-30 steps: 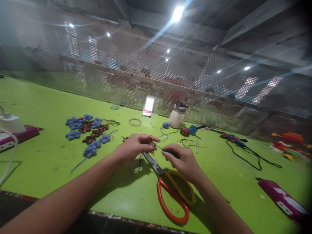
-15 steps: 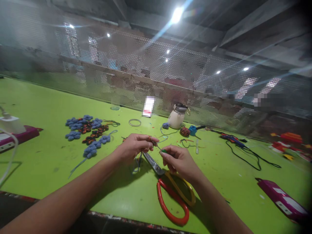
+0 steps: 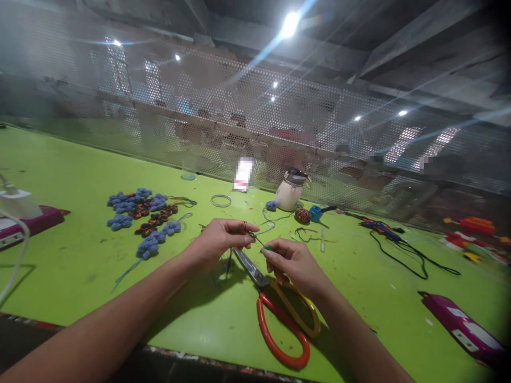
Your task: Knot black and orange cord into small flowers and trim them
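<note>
My left hand (image 3: 223, 236) is closed in a pinch on a small piece of dark yarn work, mostly hidden by the fingers, with yarn wrapped round one finger. Loose blue strands (image 3: 225, 268) hang below it. My right hand (image 3: 293, 260) pinches a thin crochet hook (image 3: 259, 242) with a green grip (image 3: 268, 248); its tip meets the yarn work at the left fingertips. Under both hands lie large scissors (image 3: 284, 332) with one red and one yellow handle. A ball of dark red-and-black yarn (image 3: 302, 215) rests beyond my right hand.
Blue and dark crocheted flowers (image 3: 147, 246) lie to the left. Behind are a ring (image 3: 221, 200), a phone (image 3: 243, 174), a white jar (image 3: 290, 192) and a blue bottle (image 3: 315, 214). Purple power strips (image 3: 459, 324) sit at both sides; a corded tool (image 3: 385, 231) lies right. A perforated screen (image 3: 223, 117) borders the table.
My fingers and the hook have shifted very slightly at the yarn work, the right fingertips a touch to the left. Everything on the table stays in place.
</note>
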### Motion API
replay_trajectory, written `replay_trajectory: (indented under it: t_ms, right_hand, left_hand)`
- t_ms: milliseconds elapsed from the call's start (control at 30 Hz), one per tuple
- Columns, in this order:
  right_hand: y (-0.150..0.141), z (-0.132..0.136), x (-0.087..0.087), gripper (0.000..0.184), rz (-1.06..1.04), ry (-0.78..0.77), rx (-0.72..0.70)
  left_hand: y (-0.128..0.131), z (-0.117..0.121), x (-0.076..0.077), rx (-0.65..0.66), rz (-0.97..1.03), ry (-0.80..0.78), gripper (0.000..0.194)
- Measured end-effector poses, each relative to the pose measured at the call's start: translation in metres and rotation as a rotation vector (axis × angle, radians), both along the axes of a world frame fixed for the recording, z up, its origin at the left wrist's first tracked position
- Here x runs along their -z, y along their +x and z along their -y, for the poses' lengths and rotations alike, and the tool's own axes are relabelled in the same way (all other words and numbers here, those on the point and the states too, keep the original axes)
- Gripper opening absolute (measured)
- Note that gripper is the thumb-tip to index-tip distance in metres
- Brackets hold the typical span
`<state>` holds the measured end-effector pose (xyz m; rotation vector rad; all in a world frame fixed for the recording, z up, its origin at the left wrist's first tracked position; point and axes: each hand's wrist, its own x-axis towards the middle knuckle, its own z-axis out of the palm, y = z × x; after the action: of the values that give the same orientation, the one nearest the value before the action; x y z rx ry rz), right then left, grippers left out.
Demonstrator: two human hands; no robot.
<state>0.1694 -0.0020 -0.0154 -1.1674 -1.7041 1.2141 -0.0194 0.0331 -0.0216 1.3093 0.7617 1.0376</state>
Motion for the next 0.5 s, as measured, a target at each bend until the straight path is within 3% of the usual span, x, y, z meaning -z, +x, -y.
replay_trajectory:
  t_ms: [267, 500]
  right_hand:
    - [0.0004, -0.0008, 0.0009, 0.022, -0.013, -0.039, -0.044]
    - [0.0005, -0.0006, 0.0034, 0.024, -0.049, -0.075, -0.055]
  left_hand:
    - [0.002, 0.0039, -0.006, 0.034, 0.001, 0.034, 0.026]
    - [0.0015, 0.0005, -0.0007, -0.014, 0.005, 0.01, 0.026]
